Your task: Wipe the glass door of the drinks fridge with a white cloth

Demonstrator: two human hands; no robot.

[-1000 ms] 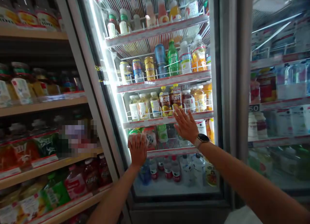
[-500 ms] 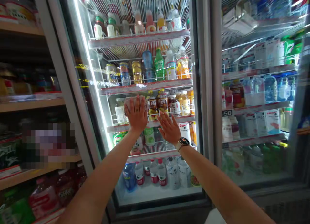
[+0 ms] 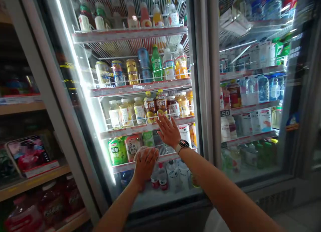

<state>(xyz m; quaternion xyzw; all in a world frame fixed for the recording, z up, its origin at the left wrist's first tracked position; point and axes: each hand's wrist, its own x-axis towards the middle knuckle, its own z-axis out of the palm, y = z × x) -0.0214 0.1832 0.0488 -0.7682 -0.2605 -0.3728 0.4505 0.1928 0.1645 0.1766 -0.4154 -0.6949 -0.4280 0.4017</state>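
Note:
A pale cloth (image 3: 143,152) lies under my left hand (image 3: 146,165), pressed to the glass door (image 3: 120,200) of a lit drinks cooler, in front of the lower shelf's edge. The fingers of that hand rest over the cloth. Higher and to the right, my right hand (image 3: 168,131) is spread flat against the glass with nothing in it. A watch (image 3: 184,144) is on that wrist. Behind the glass, tea bottles (image 3: 162,103) stand above my right hand, and a green-labelled bottle (image 3: 117,151) is left of the cloth.
A metal door frame (image 3: 210,84) runs down right of my hands, with a second glass-fronted cooler beyond it. Wooden shelves (image 3: 22,108) with bottles and boxes stand at the left. A pale rounded shape (image 3: 214,222) shows at the bottom edge.
My left hand has moved down the glass with the cloth, from the tea-bottle row to the lower shelf. My right hand stays on the glass. The view has shifted rightward.

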